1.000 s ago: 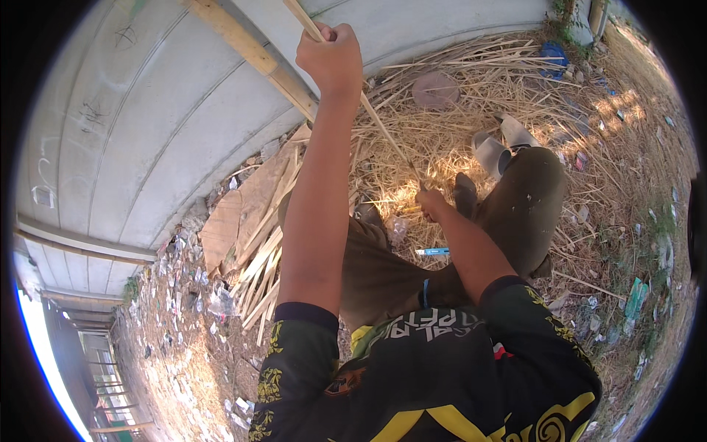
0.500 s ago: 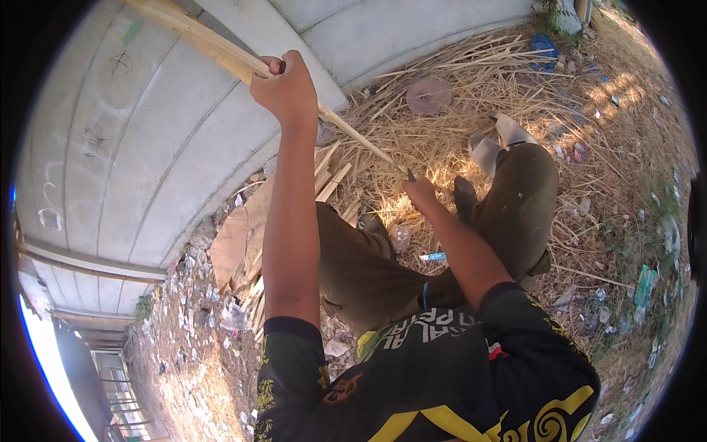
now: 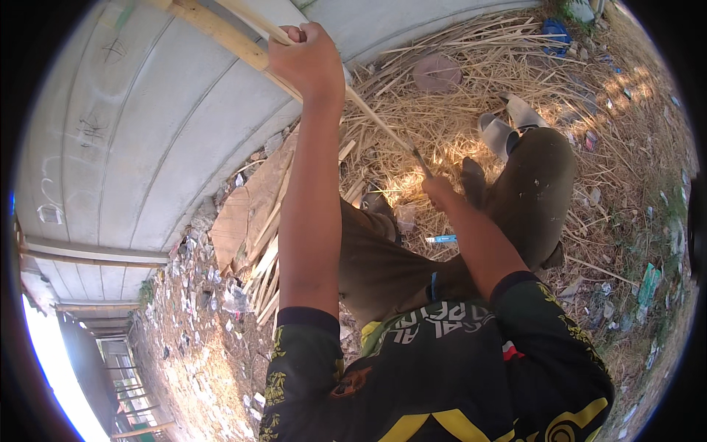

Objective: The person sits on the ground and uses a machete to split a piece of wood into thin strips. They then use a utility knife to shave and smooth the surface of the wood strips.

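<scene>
Raised in front of me, my left hand (image 3: 305,62) is closed round a long, pale bamboo strip (image 3: 375,118). The strip slopes down to the right, toward my right hand. Lower down, my right hand (image 3: 442,193) grips a knife (image 3: 421,162), its handle mostly hidden in the fist. The narrow dark blade meets the strip's lower end; whether it cuts into it I cannot tell. Behind my left hand runs a thicker bamboo pole (image 3: 221,35), slanting across the upper left, partly covered by hand and wrist.
A pale panel wall (image 3: 147,140) rises at the left. Bamboo strips and shavings (image 3: 464,110) cover the ground ahead, around a round brownish disc (image 3: 437,73). More split strips (image 3: 266,283) lie by a brown cardboard piece (image 3: 232,228). Litter is scattered on both sides.
Both hands appear further right in view. The bamboo strip has separated from the thicker pole, leaving a gap between them. More of the knife blade shows now.
</scene>
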Demonstrator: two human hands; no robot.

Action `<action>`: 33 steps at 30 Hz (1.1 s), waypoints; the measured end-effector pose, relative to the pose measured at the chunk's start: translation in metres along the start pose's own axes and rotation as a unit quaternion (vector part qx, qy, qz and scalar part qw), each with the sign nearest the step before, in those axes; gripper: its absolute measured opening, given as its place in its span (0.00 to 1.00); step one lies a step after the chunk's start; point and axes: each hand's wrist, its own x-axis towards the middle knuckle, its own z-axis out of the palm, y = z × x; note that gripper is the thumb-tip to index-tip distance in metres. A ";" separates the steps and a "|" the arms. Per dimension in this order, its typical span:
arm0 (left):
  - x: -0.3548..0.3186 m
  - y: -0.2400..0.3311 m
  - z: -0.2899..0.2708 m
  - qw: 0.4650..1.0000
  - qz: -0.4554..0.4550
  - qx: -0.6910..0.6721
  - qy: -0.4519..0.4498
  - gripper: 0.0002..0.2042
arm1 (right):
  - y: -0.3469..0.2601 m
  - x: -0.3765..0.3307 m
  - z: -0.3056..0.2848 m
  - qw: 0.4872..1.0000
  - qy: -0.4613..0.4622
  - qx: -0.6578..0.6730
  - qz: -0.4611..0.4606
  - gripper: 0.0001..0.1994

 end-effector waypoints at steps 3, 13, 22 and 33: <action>-0.009 0.012 0.008 1.000 -0.026 0.011 0.010 0.14 | 0.078 0.049 0.014 0.999 0.014 -0.034 -0.008 0.15; 0.001 0.080 -0.001 0.998 0.038 -0.038 -0.027 0.16 | -0.003 0.022 0.009 0.980 0.110 0.161 0.030 0.12; -0.021 0.149 -0.009 0.988 0.142 0.042 0.053 0.13 | -0.008 0.014 0.006 0.974 0.098 0.206 0.003 0.13; -0.030 -0.020 -0.004 0.999 0.034 -0.019 -0.018 0.12 | -0.095 -0.067 -0.011 0.975 -0.002 0.077 -0.209 0.17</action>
